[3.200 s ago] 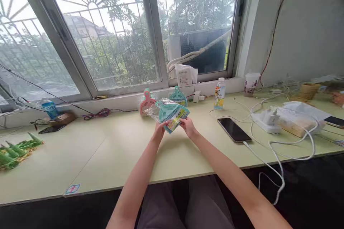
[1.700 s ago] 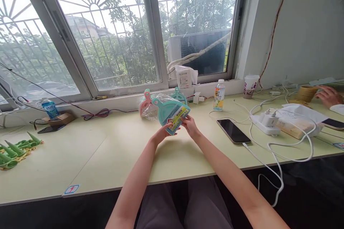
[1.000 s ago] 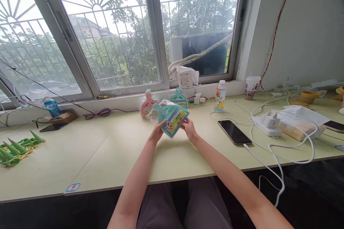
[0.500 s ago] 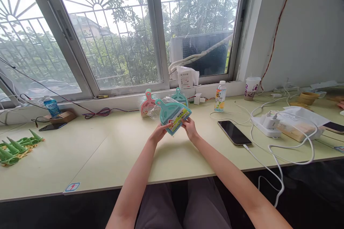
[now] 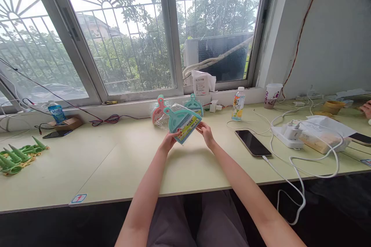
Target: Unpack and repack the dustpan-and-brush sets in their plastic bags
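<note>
A turquoise toy-sized dustpan and brush set in clear wrap, with a yellow label, is held tilted above the table, its handle toward the upper left. My left hand grips its lower left edge, the thumb over the front. At the right edge, my right hand is closed on the corner, with some fingers hidden behind the package. Just behind stand a pink dustpan and brush set on the left and a second turquoise set, partly covered by the held one.
To the right are a drink bottle, a phone, a power strip with white cables, and a paper cup. Green spiky plastic parts lie far left. Another person's hand shows at the right edge.
The held dustpan and brush set has shifted slightly left and tipped a little. My right fingers have slid to its right corner. The view has turned slightly.
</note>
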Tool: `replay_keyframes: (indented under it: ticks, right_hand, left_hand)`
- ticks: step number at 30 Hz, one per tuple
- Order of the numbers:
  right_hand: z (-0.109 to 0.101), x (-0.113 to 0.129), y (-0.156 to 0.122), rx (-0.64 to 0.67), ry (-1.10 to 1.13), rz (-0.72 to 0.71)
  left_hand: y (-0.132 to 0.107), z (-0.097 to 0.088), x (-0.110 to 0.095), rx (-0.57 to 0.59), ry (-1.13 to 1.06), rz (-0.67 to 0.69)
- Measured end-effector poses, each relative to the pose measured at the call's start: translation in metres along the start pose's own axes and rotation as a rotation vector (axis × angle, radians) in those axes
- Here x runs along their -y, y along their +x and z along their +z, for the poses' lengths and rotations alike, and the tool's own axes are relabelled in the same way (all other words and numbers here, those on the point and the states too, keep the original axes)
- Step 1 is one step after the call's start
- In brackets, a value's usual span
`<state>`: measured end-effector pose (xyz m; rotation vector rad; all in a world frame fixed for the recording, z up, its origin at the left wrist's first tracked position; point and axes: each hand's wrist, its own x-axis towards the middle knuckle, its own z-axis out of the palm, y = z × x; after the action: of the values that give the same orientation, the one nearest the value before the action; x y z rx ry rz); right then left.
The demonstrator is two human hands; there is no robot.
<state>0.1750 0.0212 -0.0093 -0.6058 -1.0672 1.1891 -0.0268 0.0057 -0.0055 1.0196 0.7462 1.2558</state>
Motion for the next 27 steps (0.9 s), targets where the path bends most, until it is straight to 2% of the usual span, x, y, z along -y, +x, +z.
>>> replay_keyframes:
  ticks: [4, 9, 14, 17, 20, 27]
  right_hand:
    - [-0.005, -0.002, 0.001, -0.131, -0.190, -0.138]
    - [-0.007, -0.010, 0.006, -0.087, -0.258, -0.167]
    - [-0.004, -0.012, 0.007, -0.116, -0.275, -0.137]
    - [-0.004, -0.011, 0.004, -0.041, -0.273, -0.108]
    - [-0.005, -0.013, 0.004, 0.000, -0.320, -0.144]
    - [-0.007, -0.024, 0.004, -0.200, -0.637, -0.223]
  left_hand:
    - [-0.001, 0.005, 0.001, 0.045, -0.027, -0.006]
    - [-0.005, 0.014, 0.001, 0.055, -0.037, -0.031]
    - [-0.008, 0.015, -0.004, 0.065, -0.027, -0.038]
    - [-0.008, 0.013, -0.004, 0.066, -0.007, -0.037]
    - [-0.007, 0.013, -0.002, 0.084, 0.023, -0.033]
    - [-0.007, 0.015, 0.001, 0.098, 0.031, -0.070]
